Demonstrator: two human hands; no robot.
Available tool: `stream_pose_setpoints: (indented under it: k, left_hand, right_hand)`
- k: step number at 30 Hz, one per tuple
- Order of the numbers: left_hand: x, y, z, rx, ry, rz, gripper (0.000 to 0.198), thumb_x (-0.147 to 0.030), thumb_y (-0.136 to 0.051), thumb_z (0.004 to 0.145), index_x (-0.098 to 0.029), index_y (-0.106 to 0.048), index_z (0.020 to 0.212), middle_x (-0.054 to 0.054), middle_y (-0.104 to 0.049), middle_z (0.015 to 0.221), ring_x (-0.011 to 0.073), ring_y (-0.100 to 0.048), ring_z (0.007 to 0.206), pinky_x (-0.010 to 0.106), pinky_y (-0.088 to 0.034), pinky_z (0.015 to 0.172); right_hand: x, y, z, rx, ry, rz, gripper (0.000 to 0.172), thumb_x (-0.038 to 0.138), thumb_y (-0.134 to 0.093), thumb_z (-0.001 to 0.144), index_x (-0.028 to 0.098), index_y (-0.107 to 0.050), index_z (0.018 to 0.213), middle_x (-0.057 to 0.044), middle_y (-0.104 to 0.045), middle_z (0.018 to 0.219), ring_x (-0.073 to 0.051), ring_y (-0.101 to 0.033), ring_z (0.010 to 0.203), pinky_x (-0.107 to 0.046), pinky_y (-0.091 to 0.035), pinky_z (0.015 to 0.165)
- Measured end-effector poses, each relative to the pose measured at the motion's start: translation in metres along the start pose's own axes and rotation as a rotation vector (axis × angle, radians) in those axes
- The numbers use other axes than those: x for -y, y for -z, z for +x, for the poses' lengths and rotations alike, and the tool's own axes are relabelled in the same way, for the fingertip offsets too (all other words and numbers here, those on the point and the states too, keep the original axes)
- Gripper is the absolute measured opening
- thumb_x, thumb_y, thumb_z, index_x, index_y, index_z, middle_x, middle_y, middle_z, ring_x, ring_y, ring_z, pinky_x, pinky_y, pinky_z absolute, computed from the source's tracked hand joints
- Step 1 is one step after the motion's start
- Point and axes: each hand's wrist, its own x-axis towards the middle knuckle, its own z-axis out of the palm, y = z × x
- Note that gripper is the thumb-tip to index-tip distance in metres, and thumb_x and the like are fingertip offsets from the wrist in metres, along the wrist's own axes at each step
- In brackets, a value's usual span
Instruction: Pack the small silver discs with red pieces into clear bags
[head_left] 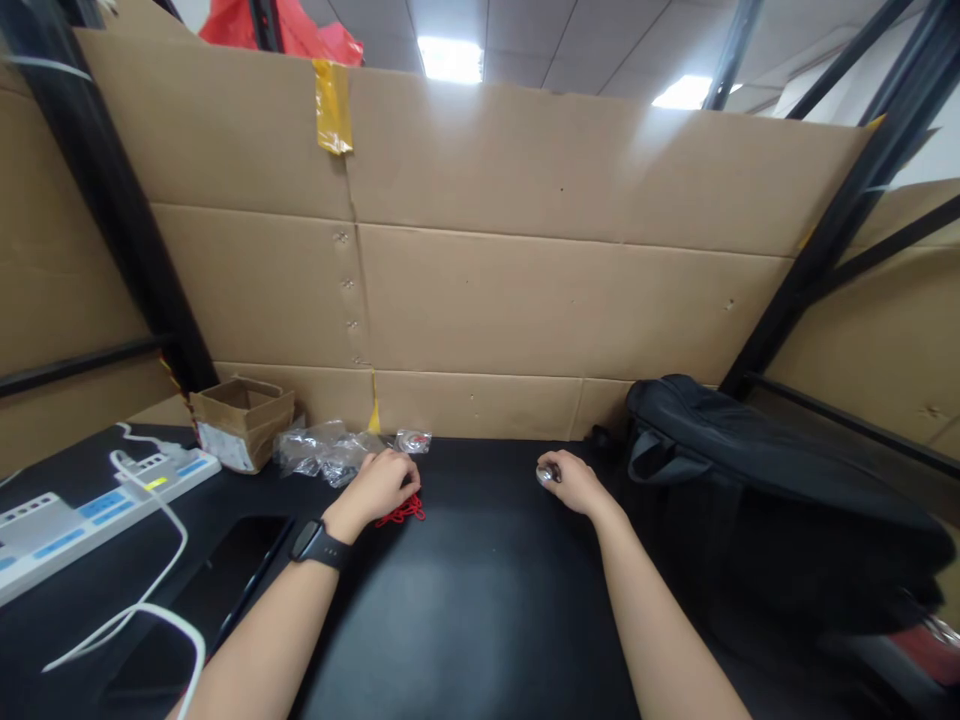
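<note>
My left hand (381, 484) rests on the black table (480, 600), fingers curled down over a small bundle of red cord (405, 513). A black watch (318, 545) sits on that wrist. My right hand (571, 482) lies further right, its fingers pinched round a small shiny silver object (545, 474). Several small clear plastic bags (324, 452) lie just beyond the left hand, one with something round inside (413, 440).
An open small cardboard box (241, 420) stands at the back left. A white power strip (90, 515) with a white cable (161, 600) lies at the left. A black bag (750, 470) fills the right side. Cardboard walls (525, 260) enclose the table.
</note>
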Motion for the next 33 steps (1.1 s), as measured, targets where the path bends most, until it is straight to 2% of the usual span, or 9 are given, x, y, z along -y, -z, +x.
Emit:
stream_pose_setpoints:
  k: [5,12,17,21,27,30,33]
  left_hand:
    - [-0.005,0.002,0.0,-0.001,0.012,0.048,0.016,-0.027,-0.059,0.084,-0.025,-0.073,0.077,0.006,-0.073,0.092,0.0261,-0.061,0.098,0.039,-0.038,0.092]
    - [-0.006,0.001,-0.001,0.047,0.033,0.06,0.012,-0.027,-0.062,0.082,-0.026,-0.073,0.078,0.005,-0.073,0.095,0.0263,-0.06,0.1,0.038,-0.036,0.091]
    - [-0.007,0.002,-0.001,0.017,0.022,0.035,0.016,-0.025,-0.057,0.085,-0.025,-0.071,0.077,0.003,-0.073,0.093,0.0249,-0.061,0.099,0.037,-0.035,0.09]
    - [-0.006,0.004,0.0,-0.004,0.043,0.008,0.019,-0.026,-0.051,0.09,-0.025,-0.069,0.083,0.003,-0.074,0.096,0.0246,-0.061,0.101,0.038,-0.034,0.09]
    - [-0.003,0.0,-0.002,0.042,0.049,0.014,0.01,-0.029,-0.063,0.081,-0.027,-0.072,0.079,0.003,-0.074,0.093,0.028,-0.061,0.101,0.041,-0.034,0.092]
    - [-0.003,-0.001,-0.002,0.047,0.043,0.008,0.015,-0.025,-0.058,0.082,-0.026,-0.071,0.074,0.003,-0.074,0.089,0.0269,-0.062,0.098,0.041,-0.035,0.092]
    - [-0.003,0.001,-0.001,0.013,0.061,-0.029,0.018,-0.026,-0.054,0.087,-0.025,-0.069,0.078,0.003,-0.074,0.09,0.0267,-0.063,0.098,0.041,-0.036,0.092]
  right_hand:
    - [-0.006,-0.002,0.002,-0.011,0.012,0.036,0.037,0.014,-0.068,0.076,0.026,-0.068,0.11,-0.005,-0.068,0.111,-0.022,-0.064,0.102,-0.031,-0.044,0.085]
    - [-0.018,-0.006,0.007,-0.059,0.049,0.172,0.042,0.011,-0.071,0.07,0.024,-0.068,0.11,-0.006,-0.069,0.105,-0.021,-0.065,0.097,-0.032,-0.048,0.087]
    - [-0.006,0.0,0.006,-0.147,0.145,0.301,0.035,0.013,-0.069,0.072,0.021,-0.068,0.107,-0.006,-0.068,0.103,-0.02,-0.065,0.093,-0.032,-0.049,0.086]
    - [0.007,0.002,0.005,-0.181,0.202,0.375,0.036,0.015,-0.069,0.073,0.023,-0.068,0.107,-0.005,-0.068,0.105,-0.019,-0.065,0.093,-0.032,-0.049,0.087]
    - [0.021,0.0,0.002,-0.165,0.267,0.395,0.037,0.014,-0.07,0.073,0.023,-0.067,0.109,-0.005,-0.067,0.107,-0.021,-0.065,0.098,-0.035,-0.049,0.091]
    - [0.025,0.0,0.001,-0.15,0.276,0.399,0.037,0.014,-0.069,0.074,0.023,-0.067,0.109,-0.005,-0.067,0.107,-0.021,-0.064,0.097,-0.036,-0.049,0.091]
    - [0.026,0.0,0.001,-0.152,0.276,0.416,0.037,0.014,-0.07,0.073,0.023,-0.067,0.109,-0.005,-0.067,0.107,-0.021,-0.064,0.097,-0.036,-0.048,0.091]
